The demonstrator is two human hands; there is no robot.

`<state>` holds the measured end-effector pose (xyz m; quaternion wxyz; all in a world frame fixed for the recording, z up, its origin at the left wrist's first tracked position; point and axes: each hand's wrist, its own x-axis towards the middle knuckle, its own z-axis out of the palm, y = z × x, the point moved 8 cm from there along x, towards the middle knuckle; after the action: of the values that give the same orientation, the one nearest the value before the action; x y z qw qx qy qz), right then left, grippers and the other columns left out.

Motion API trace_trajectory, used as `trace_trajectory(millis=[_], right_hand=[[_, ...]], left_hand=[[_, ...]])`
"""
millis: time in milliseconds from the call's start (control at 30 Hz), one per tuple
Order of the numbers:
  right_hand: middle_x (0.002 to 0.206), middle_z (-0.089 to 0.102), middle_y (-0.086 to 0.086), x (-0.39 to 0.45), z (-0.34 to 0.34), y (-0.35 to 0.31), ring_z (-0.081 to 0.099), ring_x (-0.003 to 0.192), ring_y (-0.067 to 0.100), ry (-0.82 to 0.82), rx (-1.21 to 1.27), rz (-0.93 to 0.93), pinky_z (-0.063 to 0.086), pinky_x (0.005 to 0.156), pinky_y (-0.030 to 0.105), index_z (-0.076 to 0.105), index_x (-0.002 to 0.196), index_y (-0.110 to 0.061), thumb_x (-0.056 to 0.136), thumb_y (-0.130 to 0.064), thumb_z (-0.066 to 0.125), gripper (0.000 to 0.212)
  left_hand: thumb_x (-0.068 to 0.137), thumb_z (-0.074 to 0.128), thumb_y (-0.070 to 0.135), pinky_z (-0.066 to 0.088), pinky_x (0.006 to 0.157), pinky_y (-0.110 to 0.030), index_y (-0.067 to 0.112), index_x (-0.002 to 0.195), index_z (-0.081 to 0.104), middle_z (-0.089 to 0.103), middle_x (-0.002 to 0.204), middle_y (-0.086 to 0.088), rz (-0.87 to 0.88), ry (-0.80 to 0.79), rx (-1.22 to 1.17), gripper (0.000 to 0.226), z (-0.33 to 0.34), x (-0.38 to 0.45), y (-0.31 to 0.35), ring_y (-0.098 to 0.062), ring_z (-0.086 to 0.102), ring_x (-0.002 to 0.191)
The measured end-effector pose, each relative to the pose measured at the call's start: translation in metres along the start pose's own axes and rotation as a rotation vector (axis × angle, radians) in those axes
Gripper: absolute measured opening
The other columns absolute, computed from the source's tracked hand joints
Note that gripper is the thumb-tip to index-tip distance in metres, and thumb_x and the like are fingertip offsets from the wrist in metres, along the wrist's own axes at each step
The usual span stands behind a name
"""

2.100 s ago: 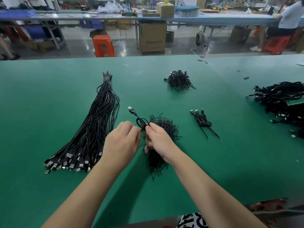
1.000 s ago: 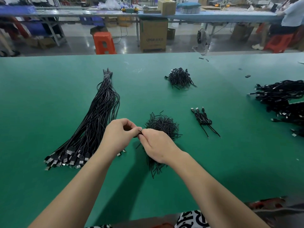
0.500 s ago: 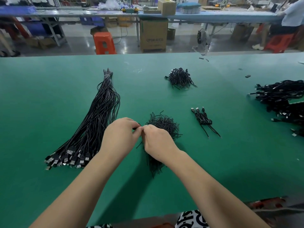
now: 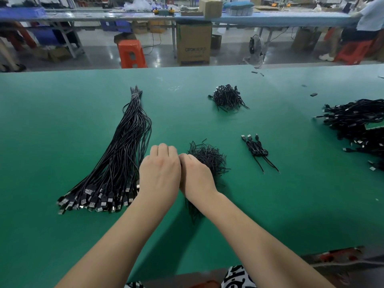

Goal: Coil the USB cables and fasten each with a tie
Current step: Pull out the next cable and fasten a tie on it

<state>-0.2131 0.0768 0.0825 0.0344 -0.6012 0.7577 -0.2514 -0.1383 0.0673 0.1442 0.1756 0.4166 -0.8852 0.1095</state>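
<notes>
My left hand [image 4: 160,173] and my right hand [image 4: 197,177] are pressed together, knuckles up and fingers curled under, above the green table [image 4: 52,125]. The coiled black USB cable they hold is hidden beneath them. A pile of thin black ties [image 4: 209,156] lies just beyond and under my right hand. To the left, a long bundle of uncoiled USB cables [image 4: 122,154] fans out with its plugs toward me. A small set of coiled, tied cables [image 4: 256,149] lies to the right.
A second heap of ties [image 4: 227,97] sits farther back in the middle. A large pile of black cables [image 4: 357,125] fills the table's right edge. Beyond the far edge stand an orange stool [image 4: 132,54] and a cardboard box [image 4: 194,43].
The cable loop and its plug, seen sticking up between my fingers two seconds ago, are now covered. Both hands have closed together and rolled knuckles-up over it.
</notes>
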Motion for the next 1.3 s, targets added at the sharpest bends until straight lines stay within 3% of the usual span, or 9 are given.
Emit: trace_trajectory(millis=[100,233,333,400,500,667,933,1100,1300], right_hand=[[0.093,0.055,0.000,0.002,0.002,0.002,0.055,0.086,0.027,-0.075,0.321,0.056,0.042,0.072,0.037,0.050,0.097,-0.016,0.095,-0.016,0.052,0.002],[0.108,0.067,0.003,0.001,0.006,0.000,0.060,0.094,0.024,-0.354,0.926,0.162,0.050,0.084,0.034,0.060,0.118,-0.017,0.092,-0.004,0.053,0.030],[0.101,0.071,0.001,0.000,0.003,0.000,0.064,0.085,0.016,-0.499,1.455,0.288,0.051,0.078,0.031,0.067,0.113,-0.012,0.095,-0.017,0.052,0.024],[0.097,0.072,0.001,-0.001,0.003,0.006,0.066,0.081,0.014,-0.521,1.615,0.418,0.052,0.074,0.030,0.067,0.108,-0.012,0.101,-0.029,0.052,0.024],[0.096,0.069,0.006,-0.001,0.008,0.013,0.063,0.073,0.012,-0.490,1.688,0.488,0.054,0.068,0.026,0.074,0.098,-0.012,0.095,-0.023,0.064,0.016],[0.094,0.067,0.011,0.000,0.005,0.019,0.061,0.067,0.012,-0.428,1.639,0.445,0.055,0.064,0.025,0.078,0.093,-0.007,0.078,-0.023,0.074,0.022],[0.084,0.070,0.004,0.000,0.004,0.024,0.062,0.069,0.010,-0.387,1.529,0.393,0.054,0.067,0.025,0.074,0.096,-0.005,0.098,-0.015,0.062,0.015],[0.087,0.072,0.004,-0.003,0.009,0.026,0.063,0.074,0.010,-0.377,1.484,0.417,0.054,0.070,0.024,0.075,0.095,-0.008,0.099,-0.014,0.061,0.016],[0.090,0.073,0.005,-0.004,0.014,0.029,0.065,0.078,0.012,-0.399,1.465,0.450,0.055,0.071,0.025,0.077,0.090,-0.010,0.097,-0.014,0.064,0.016]], left_hand=[[0.082,0.055,-0.004,0.048,0.063,-0.041,0.003,0.087,0.057,0.058,0.088,-0.017,-0.031,0.044,-0.053,0.009,-0.003,0.002,-0.005,-0.036,0.058,0.082],[0.061,0.080,-0.007,0.046,0.044,-0.035,0.001,0.083,0.057,0.057,0.083,-0.017,0.006,0.108,-0.157,0.033,-0.004,0.004,-0.016,-0.035,0.060,0.073],[0.073,0.073,-0.008,0.051,0.047,-0.036,0.001,0.086,0.059,0.062,0.092,-0.018,0.034,0.227,-0.269,0.021,-0.005,0.004,-0.025,-0.036,0.064,0.083],[0.084,0.063,-0.004,0.051,0.055,-0.032,0.002,0.086,0.061,0.066,0.098,-0.017,0.098,0.337,-0.323,0.006,-0.010,0.002,-0.024,-0.028,0.065,0.097],[0.086,0.062,0.000,0.049,0.060,-0.024,0.003,0.085,0.063,0.068,0.098,-0.013,0.180,0.424,-0.343,0.004,-0.013,-0.003,-0.019,-0.019,0.064,0.105],[0.089,0.064,0.007,0.042,0.059,-0.027,0.006,0.083,0.065,0.064,0.079,-0.005,0.186,0.389,-0.319,0.006,-0.010,-0.005,-0.019,-0.025,0.064,0.070],[0.090,0.066,0.005,0.045,0.068,-0.031,0.005,0.087,0.066,0.063,0.081,-0.006,0.238,0.257,-0.364,0.003,-0.010,-0.003,-0.014,-0.028,0.062,0.076],[0.090,0.063,0.010,0.053,0.063,-0.041,0.005,0.087,0.066,0.063,0.079,-0.006,0.310,0.229,-0.320,0.007,-0.009,-0.002,-0.014,-0.028,0.062,0.073],[0.089,0.064,0.005,0.050,0.063,-0.044,0.007,0.085,0.064,0.060,0.079,-0.006,0.382,0.221,-0.277,0.004,-0.002,-0.006,-0.012,-0.030,0.057,0.071]])
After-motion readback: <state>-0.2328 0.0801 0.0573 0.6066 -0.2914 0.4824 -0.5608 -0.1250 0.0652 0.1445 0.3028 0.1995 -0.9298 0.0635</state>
